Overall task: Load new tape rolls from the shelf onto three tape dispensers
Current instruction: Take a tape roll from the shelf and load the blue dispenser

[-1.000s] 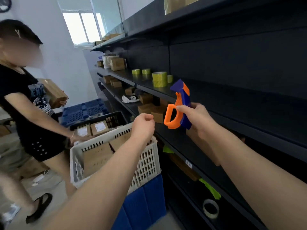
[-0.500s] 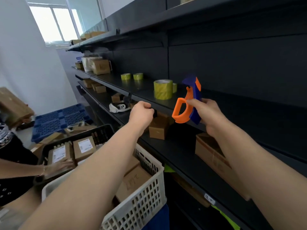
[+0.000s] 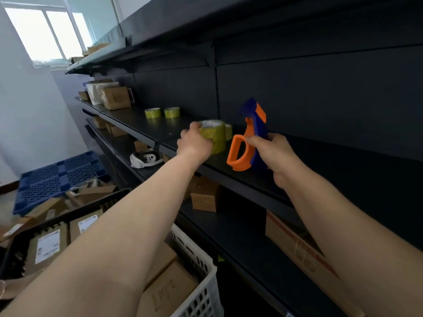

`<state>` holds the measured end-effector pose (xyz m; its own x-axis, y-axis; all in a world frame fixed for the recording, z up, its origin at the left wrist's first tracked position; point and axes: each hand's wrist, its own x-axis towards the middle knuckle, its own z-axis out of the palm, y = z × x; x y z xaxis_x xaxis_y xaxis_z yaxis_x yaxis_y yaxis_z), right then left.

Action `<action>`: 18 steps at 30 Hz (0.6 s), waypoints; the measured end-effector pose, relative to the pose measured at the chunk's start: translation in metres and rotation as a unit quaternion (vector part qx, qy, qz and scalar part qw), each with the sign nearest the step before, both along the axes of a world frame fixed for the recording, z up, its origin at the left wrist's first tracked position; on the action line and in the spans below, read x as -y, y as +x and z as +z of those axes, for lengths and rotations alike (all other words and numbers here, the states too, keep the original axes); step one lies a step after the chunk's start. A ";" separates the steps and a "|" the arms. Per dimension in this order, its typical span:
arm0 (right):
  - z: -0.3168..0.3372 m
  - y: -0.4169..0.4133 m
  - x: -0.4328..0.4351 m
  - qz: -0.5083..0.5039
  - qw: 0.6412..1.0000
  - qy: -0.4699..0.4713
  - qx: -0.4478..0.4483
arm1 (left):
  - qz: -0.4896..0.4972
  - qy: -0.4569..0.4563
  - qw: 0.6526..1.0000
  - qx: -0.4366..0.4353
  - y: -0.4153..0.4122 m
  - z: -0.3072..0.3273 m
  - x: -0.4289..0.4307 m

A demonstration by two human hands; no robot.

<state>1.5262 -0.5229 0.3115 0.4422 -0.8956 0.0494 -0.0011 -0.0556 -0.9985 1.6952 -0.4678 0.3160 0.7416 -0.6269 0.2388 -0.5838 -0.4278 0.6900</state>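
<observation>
My right hand (image 3: 273, 148) grips an orange and blue tape dispenser (image 3: 248, 136), held upright just above the dark shelf (image 3: 240, 170). My left hand (image 3: 194, 143) is wrapped around the side of a yellow-green tape roll stack (image 3: 217, 136) that stands on that shelf. A smaller roll (image 3: 228, 131) peeks out behind the stack. Two more yellow-green rolls (image 3: 152, 113) (image 3: 171, 112) stand farther back on the same shelf.
Cardboard boxes (image 3: 114, 97) sit at the shelf's far end and on the lower shelves (image 3: 204, 197). A white crate (image 3: 199, 284) and a black crate (image 3: 59, 227) of parcels stand below my arms. A blue pallet (image 3: 57, 177) lies on the floor.
My left hand has reached from the shelf's front edge up to the tape roll stack and closed on it. The view has swung right, and the other person is out of sight.
</observation>
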 end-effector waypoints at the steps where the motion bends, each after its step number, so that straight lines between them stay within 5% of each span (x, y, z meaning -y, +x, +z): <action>1: -0.001 0.001 0.003 -0.004 1.000 0.001 -0.004 | 0.000 0.007 1.000 0.010 0.003 -0.001 0.006; 10: -0.005 -0.010 0.006 -0.023 0.999 0.019 -0.022 | -0.027 0.059 0.997 0.037 0.028 -0.004 0.037; 18: -0.006 -0.037 -0.023 -0.100 0.995 0.025 0.015 | -0.115 -0.265 0.954 0.083 0.005 -0.021 0.036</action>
